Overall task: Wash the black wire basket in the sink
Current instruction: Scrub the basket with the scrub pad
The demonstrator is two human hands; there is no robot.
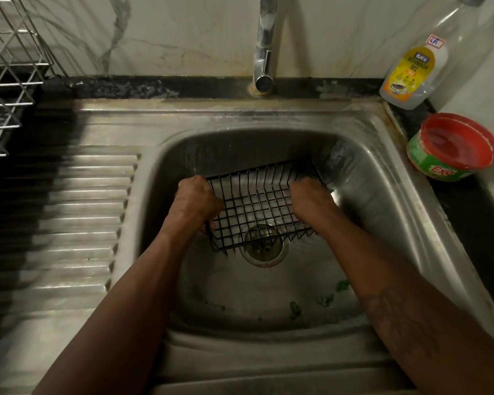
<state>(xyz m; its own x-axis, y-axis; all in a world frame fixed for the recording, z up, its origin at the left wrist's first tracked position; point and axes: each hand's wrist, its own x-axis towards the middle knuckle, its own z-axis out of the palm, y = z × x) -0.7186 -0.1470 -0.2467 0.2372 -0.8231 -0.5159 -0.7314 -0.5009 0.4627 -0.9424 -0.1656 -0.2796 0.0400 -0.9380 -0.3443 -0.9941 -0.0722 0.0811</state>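
Observation:
The black wire basket (pixel 257 203) is held tilted inside the steel sink (pixel 362 178), just above the drain (pixel 264 246). My left hand (pixel 194 201) grips the basket's left edge, fingers curled round the wires. On the basket's right side is my right hand (pixel 305 198), fingers curled against the wires; whatever it may hold there is hidden. No water runs from the tap (pixel 264 52).
A dishwash gel bottle (pixel 417 69) and a round red-and-green soap tub (pixel 454 146) stand on the counter at the right. A steel dish rack (pixel 9 75) is at the far left, beside the ribbed drainboard (pixel 80 212). Green scraps (pixel 325 299) lie on the sink floor.

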